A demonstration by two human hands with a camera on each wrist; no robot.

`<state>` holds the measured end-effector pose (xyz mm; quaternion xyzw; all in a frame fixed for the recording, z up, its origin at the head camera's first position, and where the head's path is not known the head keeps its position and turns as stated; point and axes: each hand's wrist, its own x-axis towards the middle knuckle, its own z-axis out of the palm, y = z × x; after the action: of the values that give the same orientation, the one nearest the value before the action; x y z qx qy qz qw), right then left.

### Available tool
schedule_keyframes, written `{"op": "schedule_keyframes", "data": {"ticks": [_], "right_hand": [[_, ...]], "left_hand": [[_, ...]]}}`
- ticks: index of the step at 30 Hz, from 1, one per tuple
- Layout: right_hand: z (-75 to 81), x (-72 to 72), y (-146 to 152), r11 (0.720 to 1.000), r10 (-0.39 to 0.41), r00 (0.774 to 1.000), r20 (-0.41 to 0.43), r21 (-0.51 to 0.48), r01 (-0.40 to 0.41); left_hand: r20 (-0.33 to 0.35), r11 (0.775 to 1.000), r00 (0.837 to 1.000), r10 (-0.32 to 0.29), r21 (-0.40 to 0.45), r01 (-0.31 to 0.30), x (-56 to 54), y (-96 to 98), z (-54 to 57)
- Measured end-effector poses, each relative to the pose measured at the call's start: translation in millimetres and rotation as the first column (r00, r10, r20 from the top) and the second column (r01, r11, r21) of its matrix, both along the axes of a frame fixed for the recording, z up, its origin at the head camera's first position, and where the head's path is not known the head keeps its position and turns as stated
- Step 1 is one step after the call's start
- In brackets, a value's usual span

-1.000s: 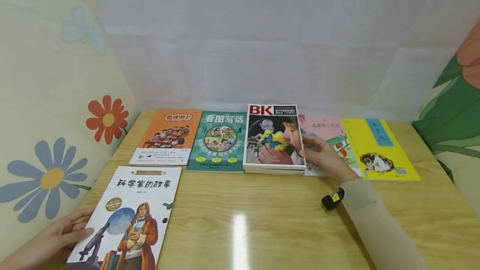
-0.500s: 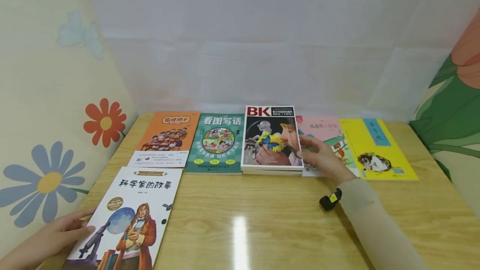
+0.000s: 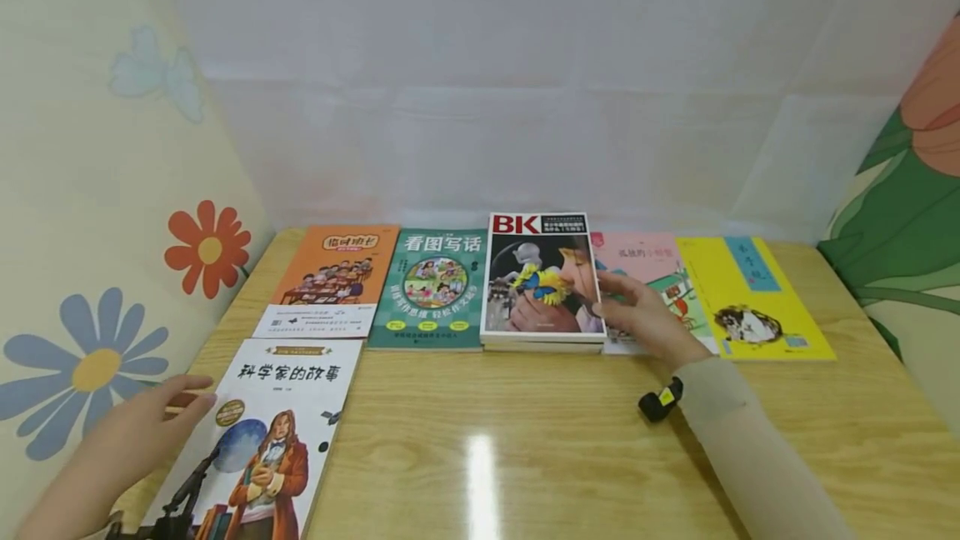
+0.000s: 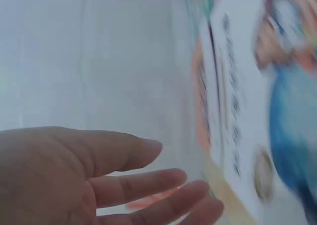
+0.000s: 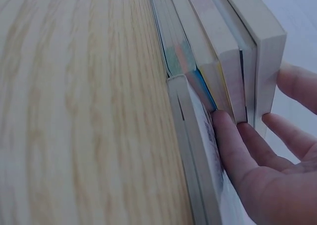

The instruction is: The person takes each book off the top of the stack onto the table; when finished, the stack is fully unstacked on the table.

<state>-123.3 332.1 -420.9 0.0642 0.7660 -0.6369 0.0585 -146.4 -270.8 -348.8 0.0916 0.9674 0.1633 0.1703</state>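
My left hand [image 3: 138, 436] is raised over the left edge of a white book [image 3: 300, 394] with a long-haired figure in a red coat on its cover. In the left wrist view, this hand [image 4: 89, 163] has thumb and fingers apart, with nothing between them. My right hand [image 3: 648, 319] touches the right side of a book stack whose top book [image 3: 536, 282] is marked BK. In the right wrist view, the fingertips of the right hand [image 5: 277, 180] rest against the page and cover edges of several stacked books [image 5: 223, 51].
An orange book [image 3: 330, 273] and a green book [image 3: 431, 290] lie left of the stack. Right of it are a pink book [image 3: 645, 252], partly covered by my hand, and a yellow book [image 3: 757, 298]. A white backdrop [image 3: 525, 107] stands behind the wooden table [image 3: 562, 440].
My left hand has let go of the white book's left edge and moved up and right over it. My right hand has stayed at the stack. The view has shifted slightly.
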Motion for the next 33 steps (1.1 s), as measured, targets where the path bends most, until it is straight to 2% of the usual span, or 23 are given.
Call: {"op": "schedule_keyframes", "data": {"ticks": [3, 7, 10, 13, 16, 18, 20, 22, 25, 30, 33], "right_hand": [[0.9, 0.2, 1, 1.0, -0.004, 1.0, 0.002, 0.001, 0.004], [1.8, -0.6, 1, 1.0, -0.008, 1.0, 0.001, -0.001, 0.008], [1.8, -1.5, 1, 1.0, -0.009, 1.0, 0.005, 0.001, 0.009], [1.4, -2.5, 0, 1.0, -0.009, 1.0, 0.004, -0.002, 0.009], [0.8, -3.6, 0, 1.0, -0.011, 1.0, -0.001, -0.009, 0.011], [0.0, -3.6, 0, 1.0, -0.011, 1.0, 0.0, -0.011, 0.011], [-0.8, -3.2, -1, 1.0, -0.012, 1.0, 0.007, -0.008, 0.012], [-1.5, -2.6, -1, 1.0, -0.013, 1.0, 0.013, -0.009, 0.013], [-2.8, -2.3, -1, 1.0, -0.015, 1.0, 0.017, -0.005, 0.015], [-3.1, -2.6, 2, 0.999, -0.008, 1.0, 0.015, -0.032, 0.008], [-2.6, -2.6, 2, 0.999, 0.001, 1.0, 0.019, -0.035, 0.0]], "left_hand": [[-0.07, 0.999, 0.997, -0.031, 0.042, 0.034, -4.5, 40.2, 10.3], [-0.146, 0.982, 0.983, -0.113, 0.133, 0.133, -7.7, 104.5, 11.9], [-0.172, 0.948, 0.965, -0.196, 0.218, 0.232, -11.9, 147.4, 8.3], [-0.162, 0.907, 0.958, -0.235, 0.317, 0.276, -22.8, 181.4, 3.8], [-0.091, 0.853, 0.968, -0.233, 0.458, 0.249, -37.9, 210.2, -3.2], [-0.031, 0.807, 0.973, -0.227, 0.553, 0.206, -47.5, 227.0, -8.8], [0.018, 0.777, 0.975, -0.221, 0.608, 0.165, -55.5, 241.9, -13.9], [0.043, 0.761, 0.978, -0.205, 0.635, 0.132, -61.5, 254.4, -18.3], [0.064, 0.756, 0.981, -0.181, 0.648, 0.098, -69.6, 267.9, -23.9], [0.137, 0.711, 0.978, -0.155, 0.703, 0.014, -82.0, 280.5, -32.2], [0.183, 0.676, 0.971, -0.153, 0.737, -0.033, -87.4, 286.0, -37.8]]}}
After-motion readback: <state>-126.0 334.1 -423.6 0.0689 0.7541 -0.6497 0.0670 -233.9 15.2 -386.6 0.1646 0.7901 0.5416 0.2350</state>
